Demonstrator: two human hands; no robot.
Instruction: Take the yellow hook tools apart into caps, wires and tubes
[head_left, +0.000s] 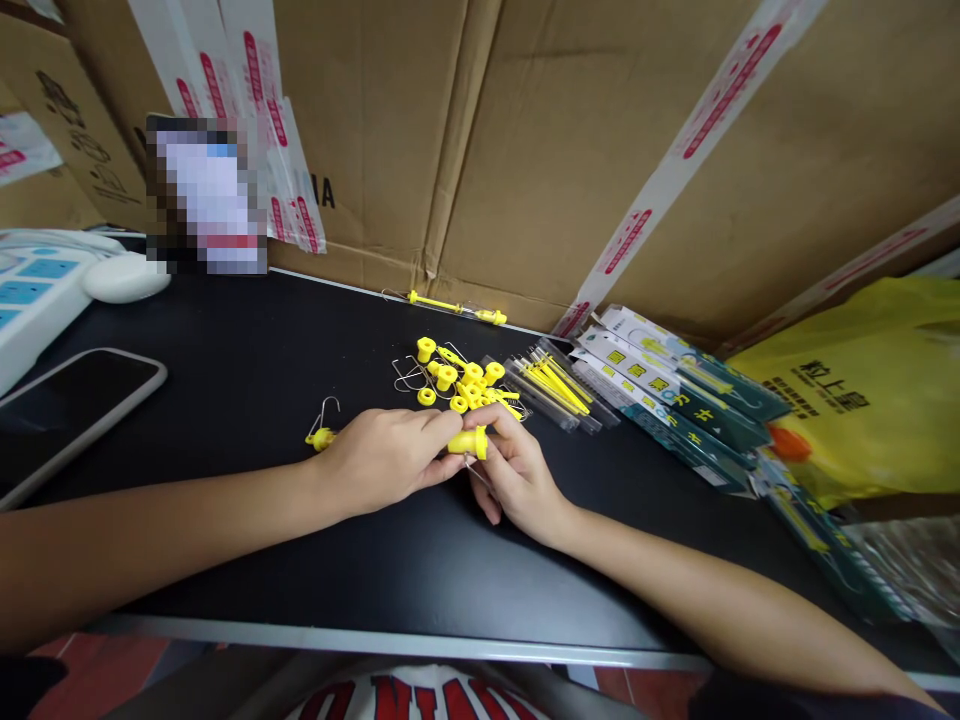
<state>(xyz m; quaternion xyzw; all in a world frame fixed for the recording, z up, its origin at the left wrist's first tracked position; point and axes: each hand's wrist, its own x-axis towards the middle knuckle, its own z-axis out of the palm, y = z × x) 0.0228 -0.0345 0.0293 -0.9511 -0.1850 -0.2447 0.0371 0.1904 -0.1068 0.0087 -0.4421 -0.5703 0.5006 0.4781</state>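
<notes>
My left hand (390, 450) is closed, its thumb and fingers pinching the left end of a yellow flanged plastic cap (469, 442). My right hand (521, 470) is closed too, fingers at the cap's flanged right end. A thin metal wire (478, 476) shows below the cap, between the right fingers. Left of my left hand, a yellow end piece with a wire hook (322, 438) sticks out; whether it joins what I hold is hidden. Just beyond my hands lies a pile of yellow caps and wire hooks (446, 377). Clear tubes with yellow rods (559, 385) lie right of it.
A spring scale (454, 305) lies along the table's back edge, before cardboard (600, 120). Printed boxes (675, 390) and a yellow bag (862, 390) are at right. At left are a phone (82, 420), a power strip (37, 290), a white rounded object (127, 278) and a blurred upright screen (210, 195).
</notes>
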